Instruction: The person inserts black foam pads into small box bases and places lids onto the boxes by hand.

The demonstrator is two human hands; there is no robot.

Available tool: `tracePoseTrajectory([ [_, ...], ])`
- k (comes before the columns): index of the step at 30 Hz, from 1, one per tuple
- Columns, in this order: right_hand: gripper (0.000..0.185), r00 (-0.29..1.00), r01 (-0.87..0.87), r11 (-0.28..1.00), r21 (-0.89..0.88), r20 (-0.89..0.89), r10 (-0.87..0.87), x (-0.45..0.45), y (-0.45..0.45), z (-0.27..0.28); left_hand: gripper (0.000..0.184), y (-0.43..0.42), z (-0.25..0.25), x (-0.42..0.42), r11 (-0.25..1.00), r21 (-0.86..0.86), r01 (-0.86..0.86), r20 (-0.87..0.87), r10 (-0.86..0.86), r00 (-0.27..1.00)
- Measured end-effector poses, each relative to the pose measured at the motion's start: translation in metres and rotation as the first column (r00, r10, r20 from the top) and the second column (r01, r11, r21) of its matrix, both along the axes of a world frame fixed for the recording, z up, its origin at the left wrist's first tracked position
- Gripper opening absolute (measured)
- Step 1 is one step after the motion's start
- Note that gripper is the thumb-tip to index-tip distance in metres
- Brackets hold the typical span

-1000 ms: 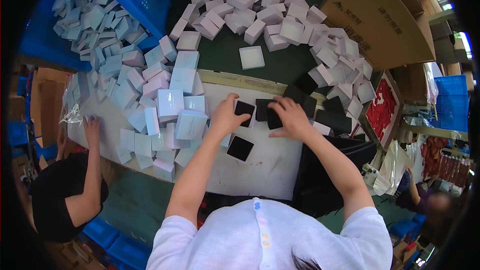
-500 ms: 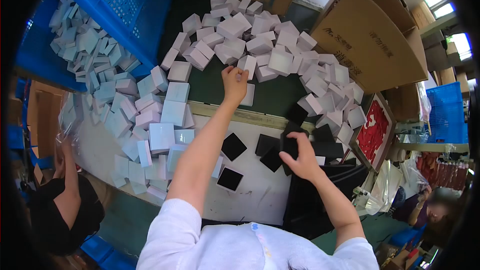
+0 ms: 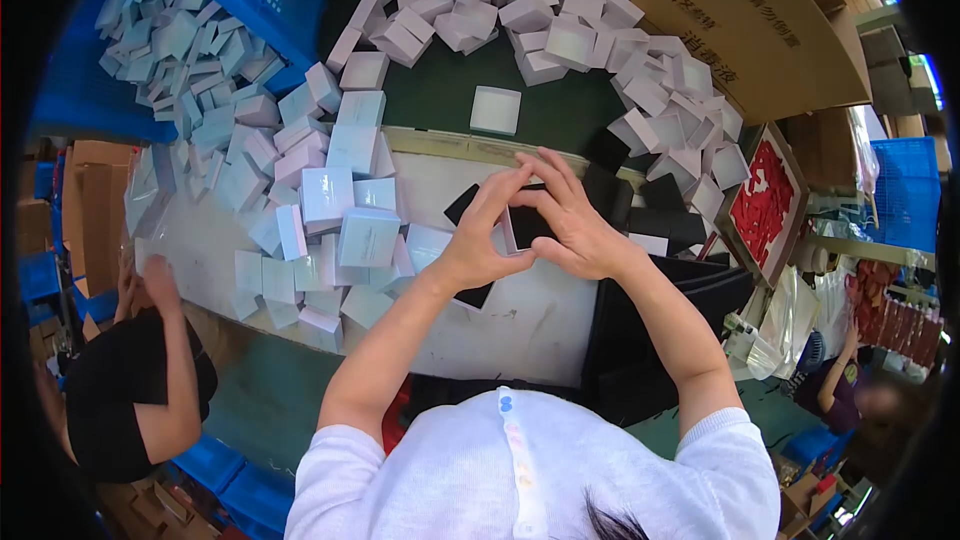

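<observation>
My left hand [image 3: 482, 238] and my right hand [image 3: 582, 227] meet over the white tabletop. The left is curled round a small white box [image 3: 508, 232] whose pale edge shows between my palms. The right grips a black square pad [image 3: 527, 226] at the box's opening; how deep it sits is hidden by my fingers. A black square [image 3: 460, 204] shows partly behind my left hand, and a white box with a black inside [image 3: 474, 296] lies partly under my left wrist. A single white box [image 3: 495, 110] rests on the green mat beyond.
White boxes are heaped across the back [image 3: 570, 40] and at left [image 3: 330, 198]. Black pads [image 3: 672, 228] lie to the right. A brown carton [image 3: 745, 25], a tray of red pieces [image 3: 762, 202] and a blue crate [image 3: 235, 0] surround them. A person in black [image 3: 140, 380] works at left.
My left hand has brought a white box back from the far heap to the middle. My right hand has moved left from the black pads with one pad, and both hands now meet.
</observation>
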State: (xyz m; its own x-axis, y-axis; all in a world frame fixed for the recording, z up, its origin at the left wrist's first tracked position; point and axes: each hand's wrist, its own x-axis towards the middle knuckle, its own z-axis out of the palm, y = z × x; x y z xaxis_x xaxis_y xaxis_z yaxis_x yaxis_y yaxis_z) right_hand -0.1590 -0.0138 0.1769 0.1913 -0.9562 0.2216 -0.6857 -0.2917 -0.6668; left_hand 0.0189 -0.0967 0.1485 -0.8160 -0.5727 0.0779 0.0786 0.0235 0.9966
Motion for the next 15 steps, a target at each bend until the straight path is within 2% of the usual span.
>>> tracePoseTrajectory([
  [2,0.045,0.998,0.052,0.999,0.008,0.042,-0.052,0.007,0.006,-0.001,0.091,0.003,0.005,0.000,0.957,-0.288,-0.020,-0.002,0.021,1.000],
  [3,0.044,0.887,0.216,0.960,0.177,0.374,-0.269,0.011,0.008,-0.007,0.090,0.008,0.002,0.002,0.991,-0.132,-0.004,0.015,0.006,1.000],
  [4,0.043,0.626,0.298,0.873,0.385,0.612,-0.483,0.014,0.011,-0.013,0.090,0.017,0.000,0.003,0.991,-0.132,-0.002,0.013,0.004,1.000],
  [5,0.037,0.651,0.299,0.824,0.482,0.528,-0.545,0.015,0.015,-0.019,0.086,0.027,-0.002,0.000,0.992,0.017,-0.124,-0.086,0.125,0.988],
  [6,0.037,0.650,0.307,0.822,0.480,0.526,-0.549,0.018,0.020,-0.026,0.082,0.033,-0.005,-0.001,0.958,0.177,-0.224,-0.165,0.253,0.953],
  [7,0.035,0.606,0.276,0.812,0.514,0.563,-0.562,0.024,0.025,-0.034,0.082,0.038,-0.011,0.000,0.960,0.179,-0.217,-0.168,0.248,0.954],
  [8,0.033,0.560,0.239,0.802,0.548,0.597,-0.575,0.032,0.031,-0.041,0.076,0.044,-0.020,0.001,0.931,0.214,-0.297,0.005,0.303,0.953],
  [9,0.030,0.595,0.339,0.830,0.442,0.583,-0.554,0.041,0.031,-0.046,0.070,0.048,-0.025,0.002,0.895,0.234,-0.379,0.182,0.343,0.922],
  [10,0.030,0.593,0.340,0.828,0.445,0.583,-0.556,0.038,0.034,-0.045,0.070,0.049,-0.030,0.006,0.896,0.235,-0.377,0.184,0.340,0.922],
  [12,0.029,0.422,0.316,0.734,0.601,0.603,-0.677,0.021,0.037,-0.039,0.059,0.041,-0.037,0.017,0.907,0.360,-0.218,0.283,0.116,0.952],
  [13,0.024,0.654,0.518,0.789,0.331,0.442,-0.614,0.010,0.037,-0.046,0.053,0.032,-0.035,0.024,0.974,0.226,-0.032,0.318,-0.042,0.947],
  [14,0.022,0.750,0.572,0.793,0.207,0.259,-0.609,-0.003,0.040,-0.049,0.050,0.030,-0.035,0.028,0.976,0.197,0.088,0.338,-0.152,0.929],
  [15,0.023,0.810,0.538,0.814,0.219,0.133,-0.571,-0.008,0.042,-0.043,0.048,0.027,-0.030,0.028,0.995,0.011,0.096,0.397,-0.092,0.913],
])
